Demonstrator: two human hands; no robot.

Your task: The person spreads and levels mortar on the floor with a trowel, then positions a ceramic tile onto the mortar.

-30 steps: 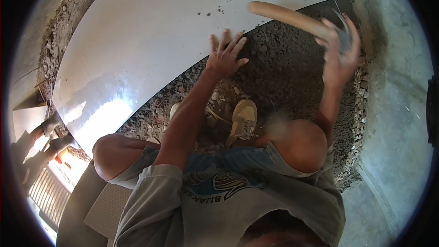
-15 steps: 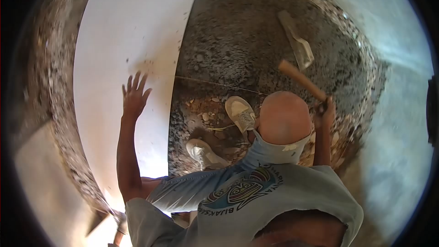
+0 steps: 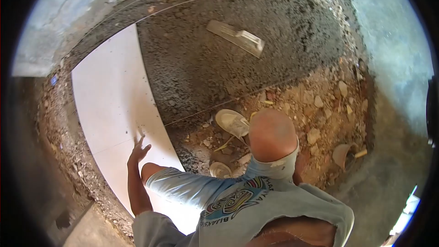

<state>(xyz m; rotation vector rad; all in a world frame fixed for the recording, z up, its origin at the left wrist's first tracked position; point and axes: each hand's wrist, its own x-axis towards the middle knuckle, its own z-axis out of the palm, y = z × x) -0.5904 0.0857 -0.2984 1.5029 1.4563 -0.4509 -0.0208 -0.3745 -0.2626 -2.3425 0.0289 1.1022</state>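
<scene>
Left hand (image 3: 139, 150), loosely spread and empty, is over pale tiles (image 3: 107, 103), contact unclear; the right hand is hidden by the raised knee (image 3: 273, 132), its grip impossible to tell. The tiles, along the dark gritty bed's (image 3: 183, 77) left edge, look heavy, stiff and brittle, best held by opposite edges. Towards the bed's far edge lies a trowel (image 3: 228, 34), probably light; grasp its upturned handle.

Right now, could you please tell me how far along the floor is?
White tiles already lie along the left. The left hand is over them; the right is hidden. The grey bed, a trowel on it, looks spread but untiled; the rubble past the string is untiled too.
</scene>
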